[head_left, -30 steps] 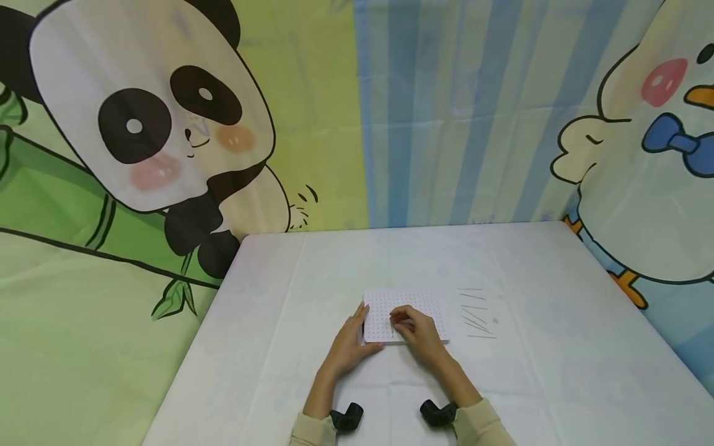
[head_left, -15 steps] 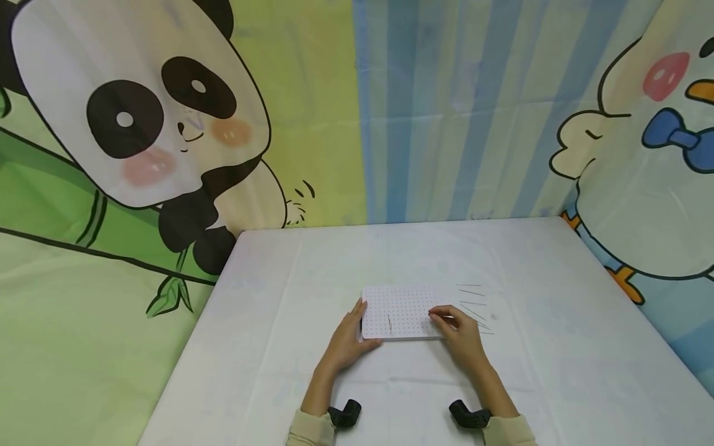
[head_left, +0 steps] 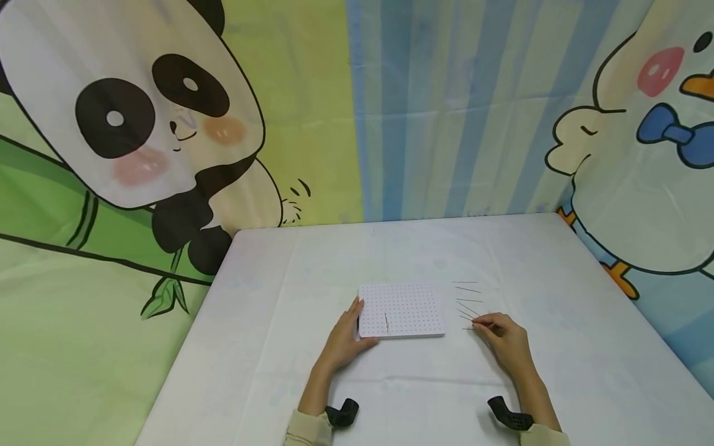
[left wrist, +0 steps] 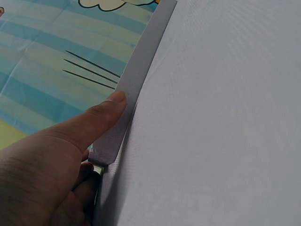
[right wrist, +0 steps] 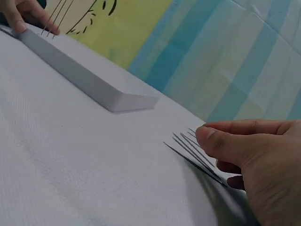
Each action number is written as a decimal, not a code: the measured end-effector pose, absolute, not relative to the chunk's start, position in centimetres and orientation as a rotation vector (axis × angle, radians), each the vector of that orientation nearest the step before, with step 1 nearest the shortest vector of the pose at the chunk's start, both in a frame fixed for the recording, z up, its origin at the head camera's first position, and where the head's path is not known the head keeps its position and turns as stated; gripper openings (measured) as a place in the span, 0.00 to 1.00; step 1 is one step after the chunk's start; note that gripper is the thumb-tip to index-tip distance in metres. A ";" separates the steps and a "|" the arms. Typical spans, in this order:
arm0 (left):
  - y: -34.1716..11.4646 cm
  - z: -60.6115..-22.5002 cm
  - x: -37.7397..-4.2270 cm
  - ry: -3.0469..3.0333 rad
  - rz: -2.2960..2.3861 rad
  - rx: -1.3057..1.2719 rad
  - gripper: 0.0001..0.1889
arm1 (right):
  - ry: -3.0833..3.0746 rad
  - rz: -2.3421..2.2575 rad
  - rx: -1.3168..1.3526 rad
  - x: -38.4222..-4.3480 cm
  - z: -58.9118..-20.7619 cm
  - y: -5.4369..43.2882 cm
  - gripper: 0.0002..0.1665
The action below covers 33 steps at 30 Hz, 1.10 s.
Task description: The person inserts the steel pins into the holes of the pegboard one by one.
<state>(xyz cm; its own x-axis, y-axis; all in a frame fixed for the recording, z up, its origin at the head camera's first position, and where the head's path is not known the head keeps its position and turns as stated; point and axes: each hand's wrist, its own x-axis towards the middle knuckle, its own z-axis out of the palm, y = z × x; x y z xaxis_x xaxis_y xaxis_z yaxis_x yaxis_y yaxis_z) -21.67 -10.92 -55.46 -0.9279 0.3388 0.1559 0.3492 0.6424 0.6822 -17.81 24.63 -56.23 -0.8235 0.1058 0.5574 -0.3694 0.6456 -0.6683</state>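
A white board (head_left: 401, 310) dotted with small holes lies on the table. My left hand (head_left: 341, 341) grips its near left corner, thumb along the front side and fingers at the left side. Three thin dark rods (right wrist: 56, 19) stand up from the board near that hand. To the board's right, several more thin rods (head_left: 467, 301) lie on the white cloth. My right hand (head_left: 506, 344) is over their right ends, thumb and index fingertips together right at the rods (right wrist: 188, 162). Whether a rod is between those fingertips I cannot tell.
White cloth covers the table (head_left: 312, 266). A curtain (head_left: 312, 111) with a panda and a white bird rises behind its far edge. A black wrist camera (head_left: 341, 414) sits at the left wrist and another black camera (head_left: 510, 415) at the right.
My right hand has moved right, from the standing rods on the board across to the loose rods on the cloth. The left hand keeps its grip on the board.
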 end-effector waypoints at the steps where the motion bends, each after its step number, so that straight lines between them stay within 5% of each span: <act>1: -10.9 -55.5 -21.6 -2.838 -1.183 -0.592 0.48 | -2.317 1.094 0.212 -17.8 -56.3 24.8 0.10; 33: -10.8 -55.4 -21.7 -2.852 -1.172 -0.595 0.48 | -2.399 0.862 0.261 -18.3 -56.7 24.2 0.07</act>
<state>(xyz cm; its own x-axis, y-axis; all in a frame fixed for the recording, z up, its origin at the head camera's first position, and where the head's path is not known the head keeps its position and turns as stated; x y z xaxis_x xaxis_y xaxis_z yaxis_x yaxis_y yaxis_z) -21.71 -10.81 -55.37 -0.9281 0.3439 0.1427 0.3449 0.6497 0.6774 -18.30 24.24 -56.69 -0.8177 0.0089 0.5755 -0.3595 0.7729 -0.5228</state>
